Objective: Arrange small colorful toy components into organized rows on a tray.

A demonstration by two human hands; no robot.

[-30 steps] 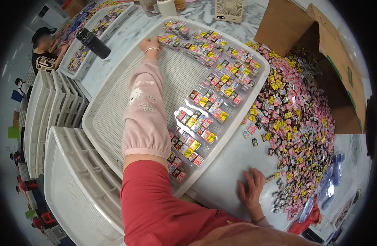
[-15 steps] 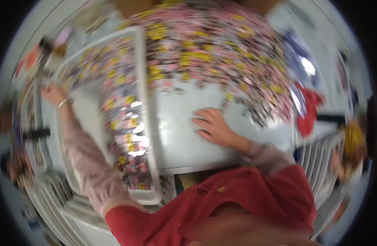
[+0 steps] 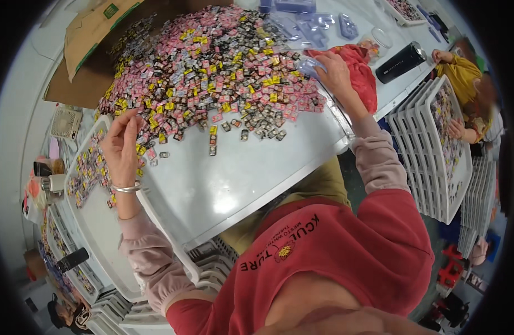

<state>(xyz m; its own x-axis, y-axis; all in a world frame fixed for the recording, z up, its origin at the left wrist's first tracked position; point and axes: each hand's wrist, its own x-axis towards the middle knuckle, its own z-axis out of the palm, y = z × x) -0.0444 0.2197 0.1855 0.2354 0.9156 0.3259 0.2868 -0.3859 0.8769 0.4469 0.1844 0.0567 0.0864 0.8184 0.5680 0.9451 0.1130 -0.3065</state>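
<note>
A large heap of small pink, black, yellow and grey wrapped packets (image 3: 206, 72) covers the far part of the pale table (image 3: 229, 178). My left hand (image 3: 122, 148), with a bangle at its wrist, is raised at the heap's left edge. Its thumb and fingers are pinched together; what lies between them is too small to tell. On the far right, my right hand (image 3: 336, 75) has its fingers around the edge of a clear bluish plastic piece (image 3: 309, 68), beside a red bag (image 3: 364, 75). Partly under my left arm stands a white tray (image 3: 95, 229), with packets at its far end.
More clear plastic shells (image 3: 315, 30) lie behind the heap, near a black tumbler (image 3: 401, 62). An opened cardboard box (image 3: 84, 78) stands at the far left. Stacked white crates (image 3: 419, 151) flank the table on the right, where a person in a yellow sleeve (image 3: 463, 70) works.
My left hand has gone from the tray's far left side to the heap's left edge. My right hand has left the tabletop and moved far right to the clear plastic. The view has turned.
</note>
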